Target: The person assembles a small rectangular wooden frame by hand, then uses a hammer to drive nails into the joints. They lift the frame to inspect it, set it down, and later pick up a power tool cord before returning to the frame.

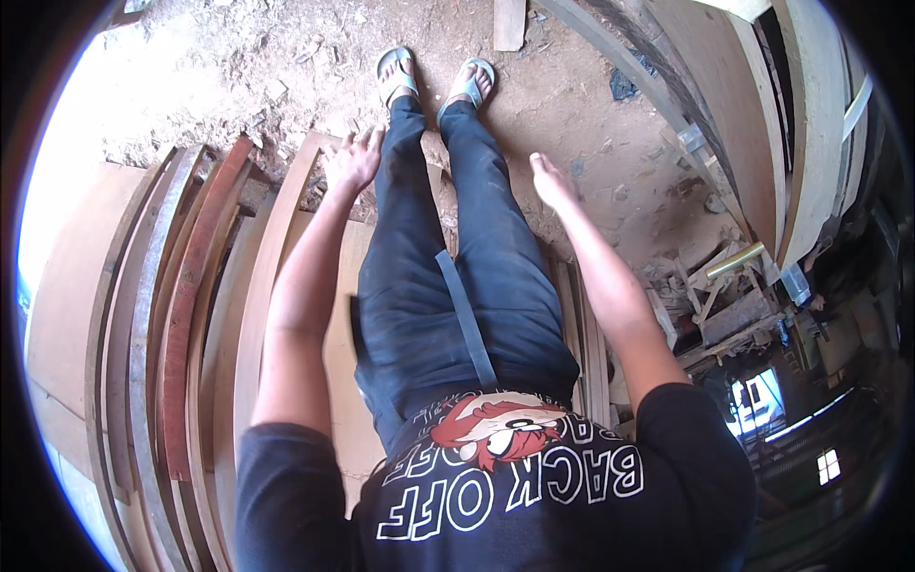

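My left hand (355, 160) is open, its fingers spread and nothing in them. It hovers beside my left leg, over the end of a pale wooden board (276, 253); whether it touches the board I cannot tell. On the other side of my legs, my right hand (551, 181) hangs above the dirt floor. It shows nearly edge-on, with fingers stretched and no object visible in it. Between the hands are my dark trousers (496, 210), with a grey strap (464, 319) hanging down their front.
To the left, long boards stand in a row, including a reddish one (191, 305) and a wide light-brown panel (71, 286). Large curved-looking planks (743, 105) lean at the upper right. Wood scraps (705, 296) litter the right side. A short offcut (509, 24) lies ahead of my feet.
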Tool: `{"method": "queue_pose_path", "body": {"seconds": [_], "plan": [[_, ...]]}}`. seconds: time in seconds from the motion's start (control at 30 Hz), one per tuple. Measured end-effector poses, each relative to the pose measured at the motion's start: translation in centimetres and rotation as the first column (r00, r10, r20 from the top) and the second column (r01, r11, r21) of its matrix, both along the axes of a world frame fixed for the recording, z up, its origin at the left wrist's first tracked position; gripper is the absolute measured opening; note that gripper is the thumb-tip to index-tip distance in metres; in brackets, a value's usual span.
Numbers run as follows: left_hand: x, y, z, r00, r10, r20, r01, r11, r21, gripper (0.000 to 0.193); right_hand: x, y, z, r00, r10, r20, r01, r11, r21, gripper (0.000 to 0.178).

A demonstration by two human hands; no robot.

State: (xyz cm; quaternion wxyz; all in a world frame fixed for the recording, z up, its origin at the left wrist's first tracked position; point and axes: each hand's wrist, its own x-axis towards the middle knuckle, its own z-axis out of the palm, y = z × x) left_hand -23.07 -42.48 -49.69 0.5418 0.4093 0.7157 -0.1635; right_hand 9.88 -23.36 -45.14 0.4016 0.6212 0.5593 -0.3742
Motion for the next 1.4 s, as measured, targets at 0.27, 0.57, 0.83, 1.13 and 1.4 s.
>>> {"method": "queue_pose_path", "body": {"seconds": [0.27,0.57,0.83,1.13,1.4], "plan": [[5.7,-9.5,11.2,0.346,0.91,0.23,-0.707,0.414,-0.574,0.098,14.6,-17.3,10.2,0.651,-0.752,0.104,0.72,0.568,-0.4,0.071],[-2.2,-10.0,18.1,0.67,0.716,0.198,-0.574,0.668,-0.474,0.087,0.0,4.4,24.9,-0.653,-0.747,-0.127,0.195,-0.004,-0.981,0.094],[-8.9,-7.9,22.1,0.648,0.762,0.012,-0.761,0.648,-0.043,0.055,-6.2,12.4,47.7,-0.806,-0.578,-0.125,-0.048,0.274,-0.961,0.083],[-6.8,11.8,30.3,0.645,0.746,0.169,-0.65,0.419,0.634,0.069,-5.1,12.9,47.3,-0.766,-0.643,-0.016,-0.221,0.287,-0.932,0.076],[3.0,21.5,40.6,0.68,0.368,0.634,-0.732,0.391,0.558,0.059,-5.5,14.2,50.0,-0.799,-0.599,0.054,-0.318,0.345,-0.883,0.081]]}}
